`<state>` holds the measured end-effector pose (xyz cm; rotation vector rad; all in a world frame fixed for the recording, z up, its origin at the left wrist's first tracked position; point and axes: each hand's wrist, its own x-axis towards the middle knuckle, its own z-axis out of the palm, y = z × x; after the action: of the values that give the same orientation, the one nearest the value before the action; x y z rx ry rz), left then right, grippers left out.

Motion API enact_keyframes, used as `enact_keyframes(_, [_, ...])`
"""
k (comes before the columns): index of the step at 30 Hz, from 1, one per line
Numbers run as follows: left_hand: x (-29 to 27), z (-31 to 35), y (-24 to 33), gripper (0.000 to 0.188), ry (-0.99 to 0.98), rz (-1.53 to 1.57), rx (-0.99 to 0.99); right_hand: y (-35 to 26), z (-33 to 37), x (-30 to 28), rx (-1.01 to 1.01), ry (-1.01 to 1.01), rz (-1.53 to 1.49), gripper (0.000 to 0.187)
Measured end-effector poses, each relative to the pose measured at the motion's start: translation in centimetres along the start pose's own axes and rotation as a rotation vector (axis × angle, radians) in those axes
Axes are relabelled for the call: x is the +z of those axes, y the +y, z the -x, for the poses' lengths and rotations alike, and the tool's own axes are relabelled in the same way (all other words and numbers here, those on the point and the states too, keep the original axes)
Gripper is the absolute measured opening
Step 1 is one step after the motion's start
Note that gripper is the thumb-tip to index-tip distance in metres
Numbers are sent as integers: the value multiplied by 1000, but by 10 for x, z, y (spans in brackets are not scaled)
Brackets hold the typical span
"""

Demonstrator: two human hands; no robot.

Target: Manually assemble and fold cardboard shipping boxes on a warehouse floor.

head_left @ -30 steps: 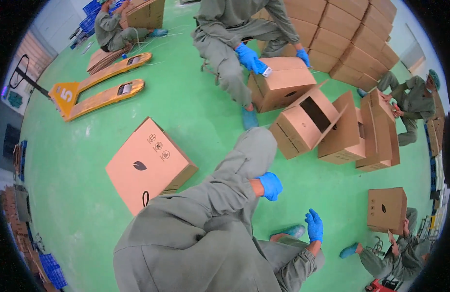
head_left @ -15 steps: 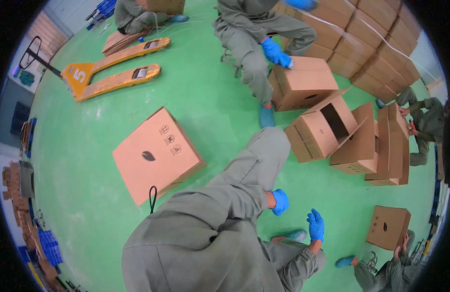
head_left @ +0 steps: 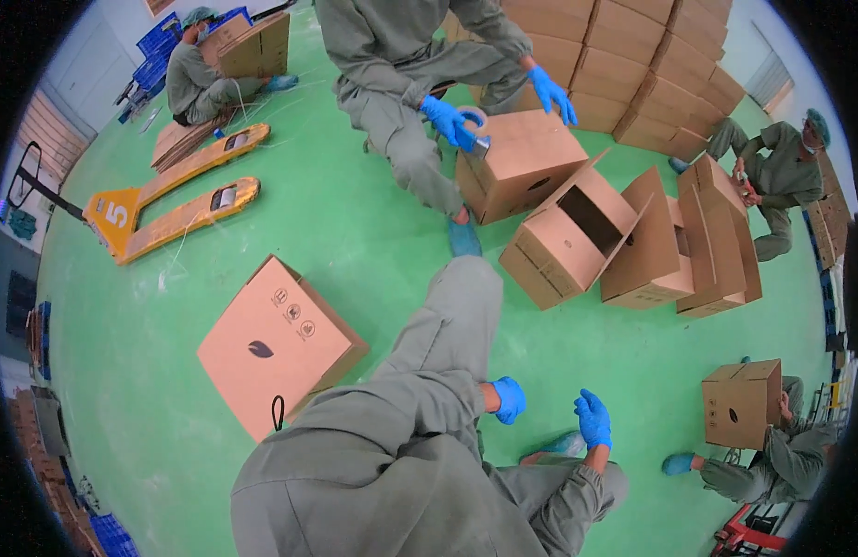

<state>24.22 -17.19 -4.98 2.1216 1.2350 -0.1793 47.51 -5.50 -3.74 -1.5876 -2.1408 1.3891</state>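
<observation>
My left hand [head_left: 509, 400], in a blue glove, hangs by my raised knee. Its fingers are hidden from this angle, and I see nothing held in it. My right hand [head_left: 593, 420], also blue-gloved, is lifted beside my other leg with fingers apart and nothing in it. Neither hand touches a carton. To my left, a closed brown carton [head_left: 271, 343] with a dark leaf mark lies on the floor. Ahead on the right stands an open-flapped carton [head_left: 570, 243], beyond reach of both hands.
A facing co-worker holds a tape dispenser [head_left: 480, 139] at a closed carton [head_left: 526, 162]. More open cartons [head_left: 633, 269] stand in a row on the right. A yellow pallet jack [head_left: 123, 218] is at far left. Stacked cartons [head_left: 624, 70] rise behind; other seated people handle boxes.
My view has tilted upward, showing more of the far room. The facing co-worker's raised hand has come down to the carton. My own hands stay nearly as they were.
</observation>
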Motion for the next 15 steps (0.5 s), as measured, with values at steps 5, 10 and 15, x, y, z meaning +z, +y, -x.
enact_keyframes(5, [-1,1,0,25,-42,-3,-73,-4,1,4,83,-14,97,40])
enact_keyframes(10, [-9,8,-1,26,-61,13,-33,-26,9,0,44,-14,78,40])
enact_keyframes(15, [-8,4,2,27,-1,10,-33,-10,10,1,-38,39,138,39])
